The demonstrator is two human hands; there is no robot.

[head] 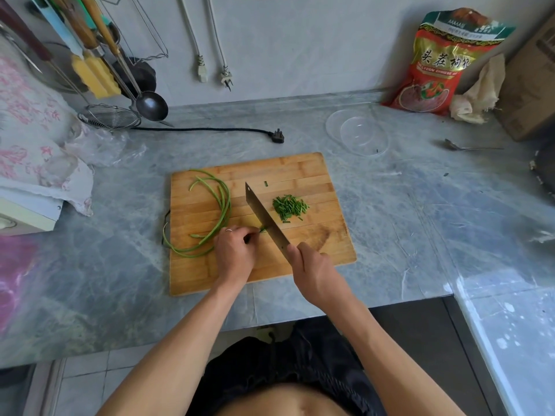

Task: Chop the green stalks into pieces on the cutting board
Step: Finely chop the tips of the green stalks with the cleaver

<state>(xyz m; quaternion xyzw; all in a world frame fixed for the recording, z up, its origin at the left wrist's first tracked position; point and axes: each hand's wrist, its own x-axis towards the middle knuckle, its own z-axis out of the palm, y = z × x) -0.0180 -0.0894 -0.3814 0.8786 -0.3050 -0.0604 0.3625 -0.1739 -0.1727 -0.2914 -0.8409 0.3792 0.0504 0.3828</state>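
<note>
Fingers of the left hand curl tight and press the stalks down on the board, just left of the knife; the fingertips are tucked under the knuckles, so how they pinch cannot be made out. A ring sits on one finger. The right hand is wrapped fully round the knife's handle, which it hides completely; only the blade shows, running from the hand toward the board's far side. Its edge meets the stalk ends right by the left fingers, where a small green bit shows against the steel, though whether the blade is touching the board cannot be told.

The long stalks loop across the board's left half, and one bend hangs past the board's left edge onto the counter. A heap of cut pieces lies right of the blade, near the board's middle, with one stray piece farther back.

Beyond the board's far right corner stands a clear bowl, faint against the grey counter. A black plug lies behind the board
</note>
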